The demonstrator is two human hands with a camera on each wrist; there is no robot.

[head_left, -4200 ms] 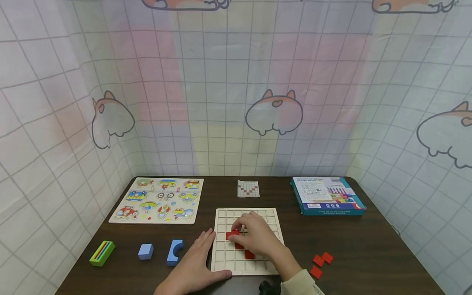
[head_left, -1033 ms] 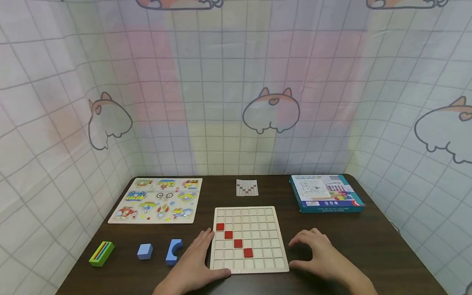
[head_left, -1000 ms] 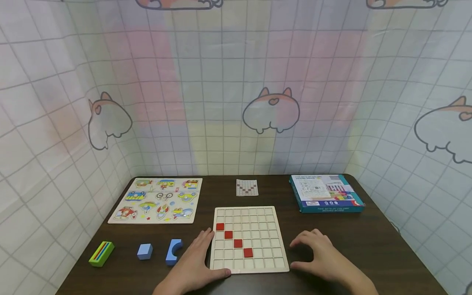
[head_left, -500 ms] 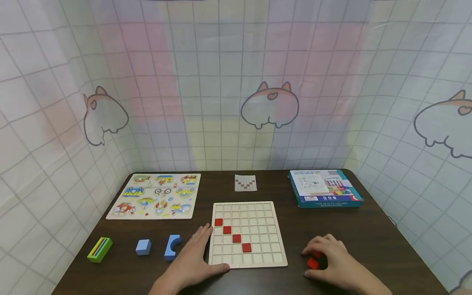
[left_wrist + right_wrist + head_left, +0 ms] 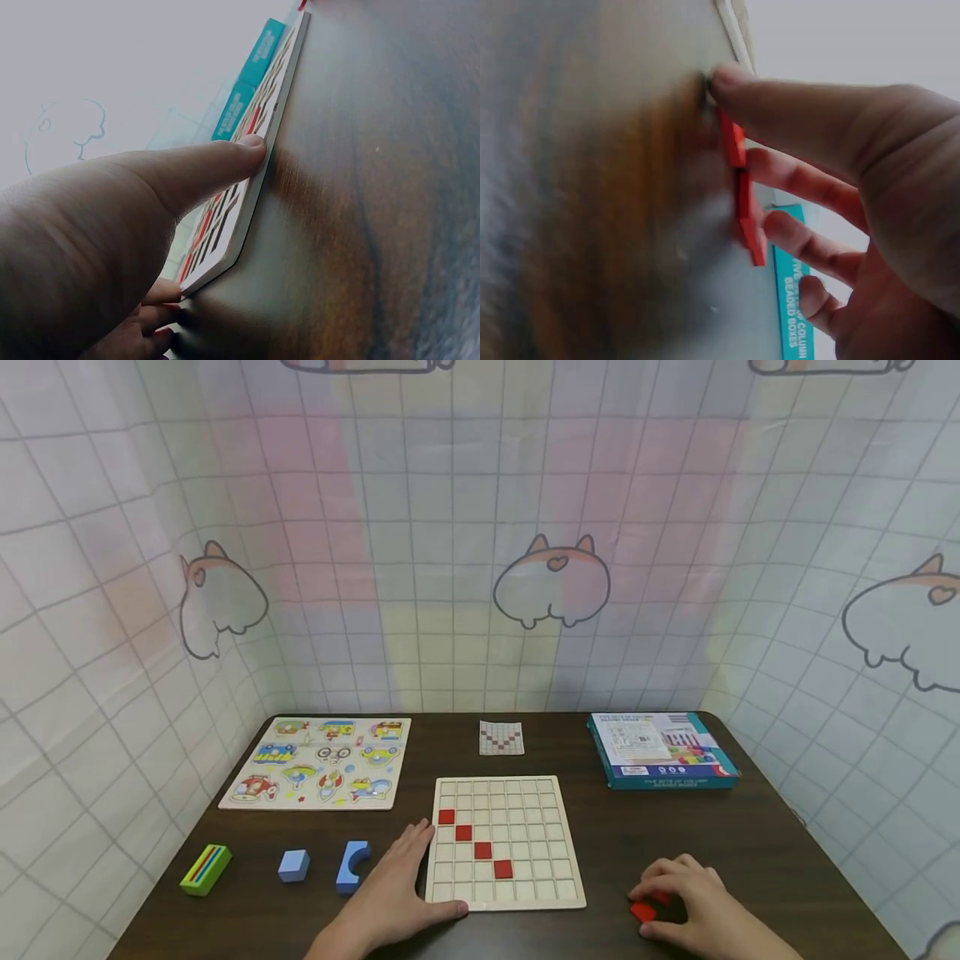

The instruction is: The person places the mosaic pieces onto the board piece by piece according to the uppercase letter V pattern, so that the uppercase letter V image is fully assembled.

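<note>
A pale grid board [image 5: 551, 893] lies in the middle, with several red square tiles [image 5: 483, 851] set in its cells along a diagonal. My left hand [image 5: 392, 887] rests at the board's left edge. Its thumb [image 5: 251, 148] lies on the near rim, and the other fingers spread along the left side. Right of the board, my right hand [image 5: 693, 902] curls over loose red tiles. Thumb and index finger pinch the nearest red tile [image 5: 642, 912]. Farther tiles [image 5: 751, 225] sit under the other fingers, partly hidden by the hand in the head view.
A small pattern card [image 5: 501, 739] lies behind the board. At the back right is a teal box [image 5: 671, 782], at the back left a vehicle puzzle board [image 5: 317, 764]. Along the left stand a green striped block [image 5: 206, 870], a blue cube [image 5: 293, 866] and a blue arch block [image 5: 349, 868].
My right hand left the board, where the tiles now form a diagonal, then moved right and nearer to the loose tiles, its fingers drawing together. My left hand stays at the board's edge.
</note>
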